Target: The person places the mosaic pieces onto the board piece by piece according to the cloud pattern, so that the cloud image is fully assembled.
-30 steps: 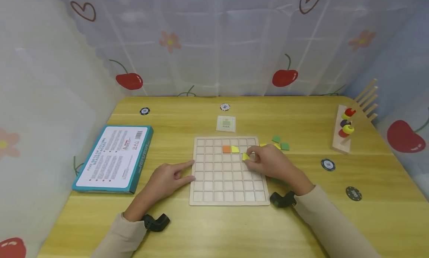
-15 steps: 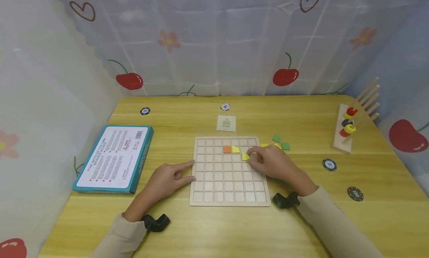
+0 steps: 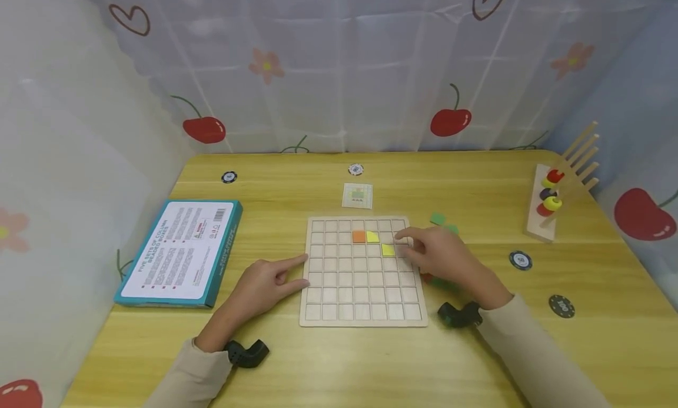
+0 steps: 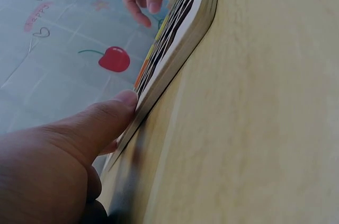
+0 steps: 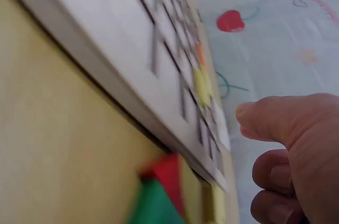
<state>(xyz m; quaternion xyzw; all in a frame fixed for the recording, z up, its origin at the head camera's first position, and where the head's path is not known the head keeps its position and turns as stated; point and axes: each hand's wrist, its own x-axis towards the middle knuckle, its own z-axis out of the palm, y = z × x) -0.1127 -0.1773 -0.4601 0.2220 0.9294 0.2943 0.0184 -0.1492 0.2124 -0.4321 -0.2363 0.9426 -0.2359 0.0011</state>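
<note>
A wooden grid board (image 3: 346, 294) lies in the middle of the table. An orange square tile (image 3: 359, 236) and a yellow tile with a curved edge (image 3: 372, 236) sit side by side in its second row. One row lower, to their right, lies another yellow tile (image 3: 388, 251). My left hand (image 3: 265, 286) touches the board's left edge with straight thumb and index finger. Over the board's right edge hovers my right hand (image 3: 439, 253), its index finger and thumb apart and nothing between them. In the right wrist view its thumb (image 5: 265, 119) stretches toward the board.
Green tiles (image 3: 437, 219) and a red tile (image 3: 426, 277) lie right of the board, partly hidden by my right hand. A pattern card (image 3: 357, 195) lies behind it. A teal box (image 3: 180, 252) is at left, a bead stand (image 3: 540, 219) at right. Several poker chips (image 3: 521, 260) are scattered around.
My right hand has set the second yellow tile into a cell, let go of it and drawn back to the right. The left hand stays at the board's edge.
</note>
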